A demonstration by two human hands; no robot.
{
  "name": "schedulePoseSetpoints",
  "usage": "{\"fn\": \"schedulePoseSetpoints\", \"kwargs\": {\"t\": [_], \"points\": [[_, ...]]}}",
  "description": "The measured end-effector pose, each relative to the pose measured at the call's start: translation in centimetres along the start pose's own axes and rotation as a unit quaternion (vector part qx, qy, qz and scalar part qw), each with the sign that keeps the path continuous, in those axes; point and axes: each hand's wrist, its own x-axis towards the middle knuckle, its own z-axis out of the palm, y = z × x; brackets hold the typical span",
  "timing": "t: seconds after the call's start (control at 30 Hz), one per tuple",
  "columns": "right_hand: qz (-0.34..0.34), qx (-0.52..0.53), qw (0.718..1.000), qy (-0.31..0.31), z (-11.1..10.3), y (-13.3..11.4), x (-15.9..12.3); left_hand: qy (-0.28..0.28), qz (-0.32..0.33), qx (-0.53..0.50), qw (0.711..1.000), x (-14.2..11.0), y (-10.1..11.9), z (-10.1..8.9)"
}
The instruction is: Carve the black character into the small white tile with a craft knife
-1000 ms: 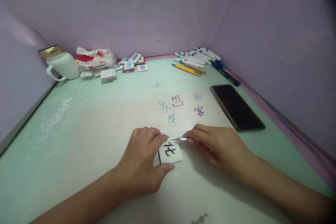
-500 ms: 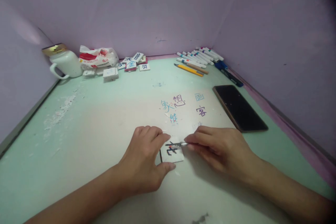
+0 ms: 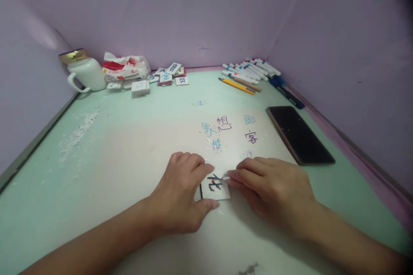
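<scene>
A small white square tile (image 3: 215, 187) with a dark written character lies on the table near me. My left hand (image 3: 182, 191) is closed on its left edge, thumb below and fingers above, pinning it down. My right hand (image 3: 274, 189) pinches a thin metal-tipped craft knife (image 3: 224, 177), its tip resting on the tile's top right. Just beyond the hands, coloured characters (image 3: 226, 131) are written on the tabletop.
A black phone (image 3: 299, 134) lies to the right. Markers (image 3: 250, 71), a yellow pencil (image 3: 236, 85) and a blue pen line the back right. At the back left stand a white mug (image 3: 84, 73), a plastic packet (image 3: 126, 68) and several character tiles (image 3: 167, 77). White shavings (image 3: 79, 131) litter the left.
The knife tip has moved left onto the tile's face, and my right hand has closed in toward my left. The camera view has shifted slightly.
</scene>
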Motion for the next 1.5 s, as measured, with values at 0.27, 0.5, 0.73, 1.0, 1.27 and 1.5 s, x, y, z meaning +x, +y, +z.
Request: {"fn": "schedulePoseSetpoints", "kwargs": {"t": [0.27, 0.5, 0.73, 1.0, 1.27, 1.5], "points": [[-0.007, -0.013, 1.000, 0.002, 0.19, -0.11, 0.09, -0.002, 0.000, -0.001, 1.000, 0.02, -0.02, 0.04], [0.000, -0.033, 0.999, 0.012, 0.00, -0.54, 0.03, 0.001, 0.004, -0.008, 1.000, 0.17, -0.07, 0.08], [0.003, -0.016, 1.000, 0.001, 0.07, -0.58, 0.16, 0.001, 0.004, -0.012, 1.000, 0.23, -0.03, 0.01], [-0.003, -0.021, 1.000, 0.016, -0.08, -0.15, 0.18, 0.004, 0.003, -0.002, 1.000, 0.12, -0.04, 0.15], [-0.009, -0.025, 1.000, 0.013, 0.02, -0.41, 0.11, 0.001, -0.003, -0.007, 1.000, 0.18, 0.02, 0.08], [-0.007, -0.033, 0.999, 0.008, 0.00, -0.29, 0.10, -0.001, -0.004, -0.006, 1.000, 0.20, 0.07, 0.06]]}}
